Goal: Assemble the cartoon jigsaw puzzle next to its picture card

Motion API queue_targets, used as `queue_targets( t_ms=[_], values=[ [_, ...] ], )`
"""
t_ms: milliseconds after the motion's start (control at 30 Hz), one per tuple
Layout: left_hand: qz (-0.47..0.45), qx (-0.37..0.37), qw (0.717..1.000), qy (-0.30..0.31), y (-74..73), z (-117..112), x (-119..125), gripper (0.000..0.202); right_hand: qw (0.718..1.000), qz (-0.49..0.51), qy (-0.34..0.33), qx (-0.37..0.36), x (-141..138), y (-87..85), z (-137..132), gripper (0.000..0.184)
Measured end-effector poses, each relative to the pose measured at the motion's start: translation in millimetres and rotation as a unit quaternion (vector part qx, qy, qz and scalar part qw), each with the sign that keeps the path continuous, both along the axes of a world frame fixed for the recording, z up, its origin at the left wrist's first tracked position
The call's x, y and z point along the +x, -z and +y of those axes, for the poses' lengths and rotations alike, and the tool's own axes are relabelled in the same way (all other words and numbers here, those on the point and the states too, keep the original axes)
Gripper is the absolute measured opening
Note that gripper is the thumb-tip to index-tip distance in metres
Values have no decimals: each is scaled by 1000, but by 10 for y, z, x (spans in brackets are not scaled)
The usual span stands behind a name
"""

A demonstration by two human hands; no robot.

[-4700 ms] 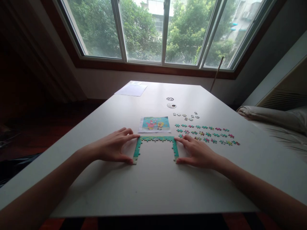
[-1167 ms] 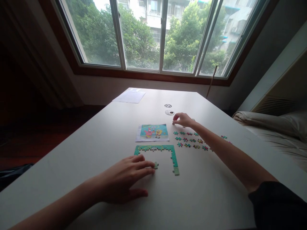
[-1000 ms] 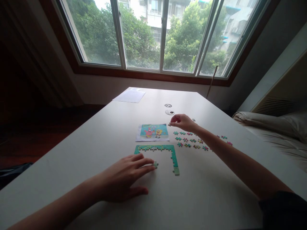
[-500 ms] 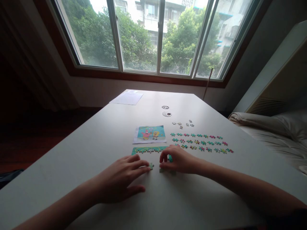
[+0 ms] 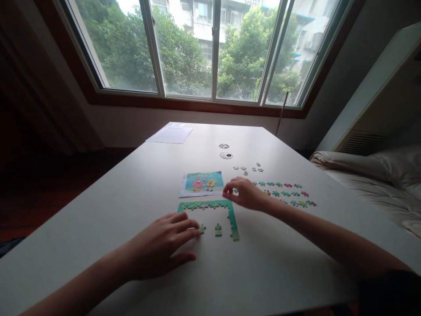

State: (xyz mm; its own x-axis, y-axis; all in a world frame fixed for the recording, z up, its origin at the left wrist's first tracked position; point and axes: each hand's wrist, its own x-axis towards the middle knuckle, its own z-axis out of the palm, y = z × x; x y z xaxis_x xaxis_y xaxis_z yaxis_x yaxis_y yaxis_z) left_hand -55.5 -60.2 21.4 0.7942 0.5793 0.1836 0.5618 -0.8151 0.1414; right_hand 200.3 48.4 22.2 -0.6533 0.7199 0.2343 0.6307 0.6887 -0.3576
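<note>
My left hand (image 5: pixel 167 243) rests with fingers stretched out, its fingertips touching a small green puzzle piece (image 5: pixel 202 228) on the white table (image 5: pixel 197 285). My right hand (image 5: pixel 245 193) is curled near the right edge of the reference picture (image 5: pixel 204 182), thumb and forefinger pinched. Whether anything is between those fingertips cannot be made out. A green jigsaw border (image 5: pixel 234 215) lies joined along its top and right side, its left side partly hidden by my left hand. Inside the border's open space lies a loose green puzzle piece (image 5: pixel 218 229).
Rows of loose puzzle pieces (image 5: pixel 286 193) lie right of the border, partly covered by my right hand and forearm. Several paler pieces (image 5: pixel 243 168) lie behind them. Two round flat items (image 5: pixel 226 155) and a paper sheet (image 5: pixel 174 134) are farther back. A padded couch (image 5: pixel 358 175) stands at right.
My right hand has moved up and away from the loose green piece by the border to beside the picture, uncovering the border's right side. My left hand stays by its piece.
</note>
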Motion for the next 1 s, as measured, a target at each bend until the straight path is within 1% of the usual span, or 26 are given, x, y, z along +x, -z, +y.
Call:
queue_targets(
  t_ms=[33, 167, 233, 300, 367, 467, 600, 733, 833, 1000],
  values=[
    [-3, -1, 1000, 1, -3, 1, 2, 29, 999, -25, 46, 11, 44, -4, 161, 13],
    [-3, -9, 1000, -1, -13, 9, 7, 26, 987, -46, 151, 28, 199, 58, 761, 23],
    [-2, -11, 1000, -2, -19, 17, 10, 26, 981, -55, 184, 29, 236, 122, 953, 28],
    [-1, -11, 1000, 0, -23, 22, 12, 26, 977, -65, 199, 24, 243, 184, 1068, 29],
    [2, -11, 1000, 0, -23, 24, 12, 26, 976, -73, 205, 18, 236, 227, 1132, 27],
    [12, -13, 1000, 1, -17, 20, 9, 27, 975, -82, 207, 10, 224, 244, 1189, 22],
    [20, -17, 1000, 2, -8, 12, 8, 27, 976, -92, 199, -4, 230, 211, 1237, 19],
    [4, -12, 1000, 4, 6, 15, 2, 25, 978, -96, 182, -24, 258, 177, 1261, 20],
    [-2, -9, 1000, 2, 15, 19, -6, 26, 979, -99, 175, -40, 281, 163, 1283, 16],
    [10, -15, 1000, 3, 18, 6, -7, 25, 980, -92, 167, -64, 299, 146, 1332, 13]
  ],
)
